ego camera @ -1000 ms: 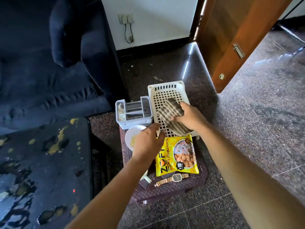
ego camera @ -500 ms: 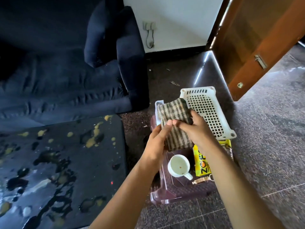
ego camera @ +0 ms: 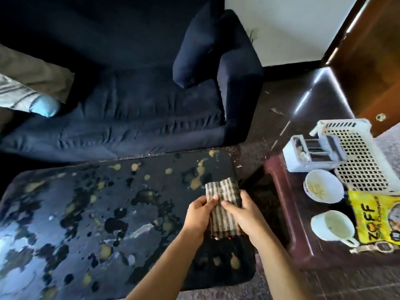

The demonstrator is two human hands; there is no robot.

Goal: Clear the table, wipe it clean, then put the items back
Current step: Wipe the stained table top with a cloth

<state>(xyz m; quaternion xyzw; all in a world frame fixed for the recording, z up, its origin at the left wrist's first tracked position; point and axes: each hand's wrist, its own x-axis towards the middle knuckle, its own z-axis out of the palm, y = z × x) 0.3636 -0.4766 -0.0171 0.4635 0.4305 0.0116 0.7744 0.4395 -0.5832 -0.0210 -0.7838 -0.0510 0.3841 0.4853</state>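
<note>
Yellowish spills [ego camera: 195, 182] lie spattered across the dark table [ego camera: 54, 198].

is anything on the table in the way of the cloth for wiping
Nothing visible. The left hand and right hand hold the cloth over the table, which bears only spills; the bowl and cup sit on the stool.

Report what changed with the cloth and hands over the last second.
The right hand lifted the striped cloth off the white basket; the left hand joined the grip, and both carried it left over the stained table. The bowl, cup and snack packet stayed on the stool.
</note>
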